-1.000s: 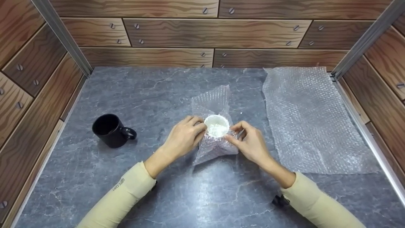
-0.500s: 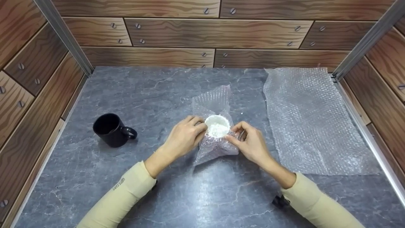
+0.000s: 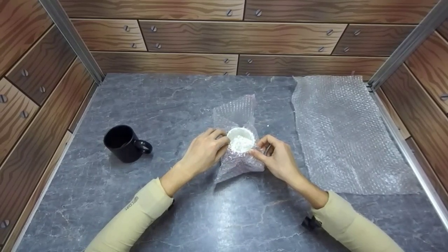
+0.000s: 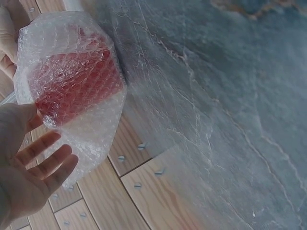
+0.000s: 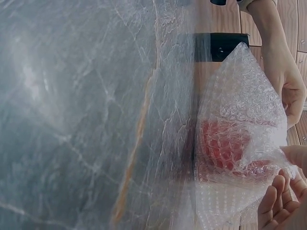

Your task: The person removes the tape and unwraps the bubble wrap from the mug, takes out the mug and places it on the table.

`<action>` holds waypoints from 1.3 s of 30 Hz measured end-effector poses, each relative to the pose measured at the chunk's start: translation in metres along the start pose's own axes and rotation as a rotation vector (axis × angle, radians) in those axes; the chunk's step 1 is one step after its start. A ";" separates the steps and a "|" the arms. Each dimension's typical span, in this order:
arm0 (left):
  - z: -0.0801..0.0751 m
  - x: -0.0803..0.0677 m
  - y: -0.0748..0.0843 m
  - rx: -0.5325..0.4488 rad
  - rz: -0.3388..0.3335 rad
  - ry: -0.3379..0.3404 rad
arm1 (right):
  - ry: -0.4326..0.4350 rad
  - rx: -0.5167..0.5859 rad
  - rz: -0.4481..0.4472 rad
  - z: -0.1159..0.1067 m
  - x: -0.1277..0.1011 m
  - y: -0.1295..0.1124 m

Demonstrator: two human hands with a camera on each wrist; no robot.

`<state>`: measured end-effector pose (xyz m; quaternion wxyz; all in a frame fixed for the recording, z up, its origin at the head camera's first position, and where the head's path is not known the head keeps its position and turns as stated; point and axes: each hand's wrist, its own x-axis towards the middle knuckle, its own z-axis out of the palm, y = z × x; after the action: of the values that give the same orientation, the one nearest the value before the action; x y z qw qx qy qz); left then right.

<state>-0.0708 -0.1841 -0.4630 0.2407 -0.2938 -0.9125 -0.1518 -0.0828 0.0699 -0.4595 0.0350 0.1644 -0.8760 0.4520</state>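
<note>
A red cup with a white inside (image 3: 240,139) stands at the middle of the table, wrapped in a piece of bubble wrap (image 3: 235,111) whose free end sticks up behind it. My left hand (image 3: 222,140) pinches the wrap against the cup's left rim. On the right rim my right hand (image 3: 259,149) pinches the wrap too. The left wrist view shows the red cup (image 4: 76,82) through the wrap, with my left hand (image 4: 33,143) beside it. In the right wrist view the cup (image 5: 221,143) sits inside the wrap next to my right hand (image 5: 280,191).
A black mug (image 3: 122,142) stands at the left, handle to the right. A large flat sheet of bubble wrap (image 3: 346,136) covers the table's right side. Wood-patterned walls (image 3: 196,35) close in the grey marbled table (image 3: 224,210) on three sides.
</note>
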 end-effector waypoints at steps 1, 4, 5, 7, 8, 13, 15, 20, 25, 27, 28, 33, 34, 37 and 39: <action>0.000 0.000 0.000 -0.002 0.000 -0.001 | 0.001 0.001 -0.002 0.000 0.000 0.000; 0.000 0.000 0.000 -0.008 -0.004 -0.003 | 0.006 0.011 -0.015 0.000 0.000 0.000; 0.001 0.000 0.000 -0.010 -0.005 -0.003 | 0.008 0.014 -0.019 0.000 -0.001 0.000; 0.001 0.000 0.000 -0.015 -0.004 -0.001 | 0.015 0.021 -0.029 0.000 -0.001 0.001; 0.001 0.000 0.000 -0.014 -0.005 -0.004 | 0.016 0.024 -0.031 -0.001 -0.001 0.001; 0.001 -0.001 0.001 -0.008 -0.013 -0.020 | 0.021 0.033 -0.034 -0.001 -0.002 0.003; 0.001 -0.001 0.000 -0.008 -0.018 -0.027 | 0.022 0.040 -0.035 -0.001 -0.001 0.003; 0.001 -0.001 0.000 -0.008 -0.015 -0.024 | 0.025 0.062 -0.051 -0.002 -0.002 0.004; 0.001 0.000 0.000 -0.010 -0.006 -0.005 | 0.023 0.082 -0.062 -0.003 -0.003 0.004; 0.001 0.000 0.000 -0.012 -0.004 0.000 | 0.021 0.081 -0.061 -0.004 -0.003 0.003; 0.001 0.000 0.000 -0.012 -0.004 0.002 | 0.018 0.079 -0.060 -0.005 -0.003 0.003; 0.002 0.000 0.000 -0.008 -0.003 0.004 | 0.010 0.062 -0.057 -0.006 -0.005 0.001; 0.002 0.000 0.000 -0.008 -0.003 0.004 | 0.009 0.059 -0.056 -0.007 -0.005 0.001; 0.002 0.000 -0.001 -0.013 -0.004 -0.002 | 0.005 0.048 -0.056 -0.008 -0.007 0.000; 0.002 0.000 -0.001 -0.020 -0.010 -0.011 | 0.003 0.036 -0.067 -0.010 -0.007 -0.001</action>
<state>-0.0716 -0.1840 -0.4645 0.2319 -0.2925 -0.9138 -0.1603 -0.0765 0.0790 -0.4548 0.0483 0.1937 -0.8618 0.4664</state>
